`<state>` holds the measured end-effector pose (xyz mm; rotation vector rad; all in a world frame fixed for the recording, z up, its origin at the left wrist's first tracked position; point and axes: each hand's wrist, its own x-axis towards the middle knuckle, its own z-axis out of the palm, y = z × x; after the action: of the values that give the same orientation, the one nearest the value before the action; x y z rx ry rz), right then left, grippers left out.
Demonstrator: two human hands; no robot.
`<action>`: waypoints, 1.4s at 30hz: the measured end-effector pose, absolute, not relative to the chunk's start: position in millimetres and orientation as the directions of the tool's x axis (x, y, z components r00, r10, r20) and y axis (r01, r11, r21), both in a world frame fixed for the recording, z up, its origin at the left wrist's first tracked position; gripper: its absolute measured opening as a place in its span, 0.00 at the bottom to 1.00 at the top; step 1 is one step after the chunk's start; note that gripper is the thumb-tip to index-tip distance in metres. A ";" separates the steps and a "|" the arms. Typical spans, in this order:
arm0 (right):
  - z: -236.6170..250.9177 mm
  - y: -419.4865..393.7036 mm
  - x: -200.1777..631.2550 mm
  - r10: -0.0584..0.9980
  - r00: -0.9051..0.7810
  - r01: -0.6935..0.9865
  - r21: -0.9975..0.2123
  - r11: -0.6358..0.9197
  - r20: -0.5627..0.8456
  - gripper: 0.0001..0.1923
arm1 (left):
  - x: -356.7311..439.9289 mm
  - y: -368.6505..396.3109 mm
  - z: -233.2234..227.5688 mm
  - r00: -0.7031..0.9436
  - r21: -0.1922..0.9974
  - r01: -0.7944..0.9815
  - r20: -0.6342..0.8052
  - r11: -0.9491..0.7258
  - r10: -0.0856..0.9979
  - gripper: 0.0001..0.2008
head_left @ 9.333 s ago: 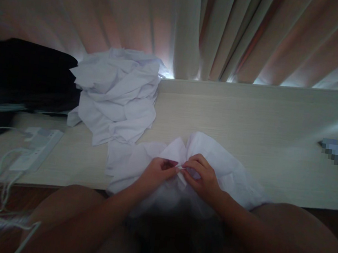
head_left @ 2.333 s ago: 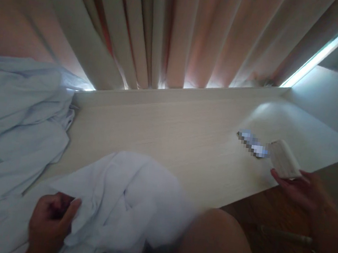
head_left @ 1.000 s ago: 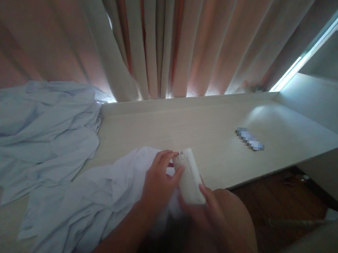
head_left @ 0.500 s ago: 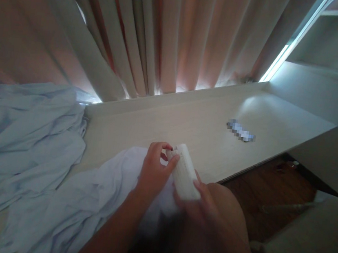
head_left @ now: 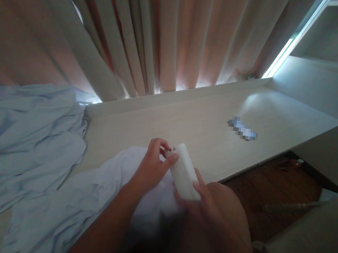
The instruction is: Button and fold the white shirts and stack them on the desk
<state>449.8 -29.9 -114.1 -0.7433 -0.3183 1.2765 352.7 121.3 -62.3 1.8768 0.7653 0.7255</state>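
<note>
A white power bank (head_left: 185, 174), a rounded slab with small port openings at its far end, is held tilted above my lap. My left hand (head_left: 153, 166) grips its far left corner, the thumb on the upper face and the fingers bent around the port end. My right hand (head_left: 204, 197) wraps the near right side, thumb along the edge, the other fingers mostly hidden beneath. Pale crumpled cloth (head_left: 109, 181) lies under and left of my left forearm.
A pale wooden ledge (head_left: 157, 121) runs below the closed curtains (head_left: 192, 35). On it lie a small blurred-out item (head_left: 242, 128) and a heap of light blue fabric (head_left: 26, 137). A shelf unit (head_left: 318, 85) stands right, above dark wooden floor (head_left: 271, 192).
My left hand has shifted slightly at the port end, and the openings there show more clearly. The view has moved a little; both hands keep their hold.
</note>
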 end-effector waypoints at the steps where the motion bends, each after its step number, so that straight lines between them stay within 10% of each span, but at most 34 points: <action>1: -114.4 -30.0 449.5 0.941 0.291 -0.739 -0.666 0.105 -0.174 0.21 | 352.3 121.3 -61.4 0.630 0.914 0.203 0.152 -0.351 0.762 0.12; 11: -115.2 -32.4 447.9 0.957 0.286 -0.642 -0.749 0.162 -0.038 0.24 | 348.7 95.7 -60.5 0.546 0.995 -0.068 0.104 -0.079 0.831 0.25; 18: -111.1 -26.7 440.0 0.982 0.154 -0.642 -0.767 0.012 -0.114 0.31 | 337.7 80.6 -76.4 0.839 0.907 -0.329 0.154 0.261 0.523 0.44; 24: -116.5 -35.7 441.3 0.764 0.622 0.033 -0.982 0.188 0.168 0.10 | 320.9 66.6 -89.4 0.740 0.952 -0.293 0.172 0.082 0.651 0.42; 28: -93.7 -52.7 444.5 0.743 0.453 0.476 -0.838 0.266 0.493 0.09 | 301.4 65.2 -96.6 0.750 0.989 -0.146 0.132 -0.033 0.648 0.42; 31: -69.5 -54.1 440.4 0.858 0.209 0.666 -0.711 0.226 0.469 0.08 | 291.5 62.9 -98.9 0.759 0.998 -0.061 0.044 0.003 0.650 0.41; 42: -64.0 -36.4 414.0 0.919 0.243 0.407 -0.892 0.196 0.312 0.04 | 277.0 65.9 -106.9 0.794 0.997 -0.051 0.001 0.066 0.608 0.47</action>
<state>414.0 -36.4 -64.0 -1.4004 -1.3515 0.5802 277.0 65.9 -106.9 1.4302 0.4843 0.5272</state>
